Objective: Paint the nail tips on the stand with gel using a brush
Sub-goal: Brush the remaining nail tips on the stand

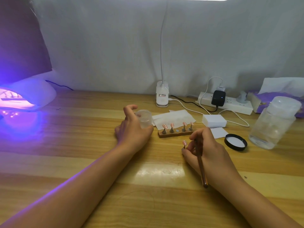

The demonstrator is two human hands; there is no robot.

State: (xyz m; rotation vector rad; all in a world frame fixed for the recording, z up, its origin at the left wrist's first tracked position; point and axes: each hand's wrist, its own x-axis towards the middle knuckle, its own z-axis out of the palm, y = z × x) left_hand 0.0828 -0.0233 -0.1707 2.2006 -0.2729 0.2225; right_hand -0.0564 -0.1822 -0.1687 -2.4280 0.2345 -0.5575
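Cupping clear jar (pixel 144 118), L hand (pixel 133 129) half-open; R hand (pixel 207 150) pinching brush (pixel 201 163) + nail tip (pixel 184 143).

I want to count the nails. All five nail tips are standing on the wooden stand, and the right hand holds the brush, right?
Not quite. The head view shows only four nail tips standing on the stand; its middle spot is bare. The fifth nail tip is off the stand, pinched in the right hand. That hand does hold the brush.
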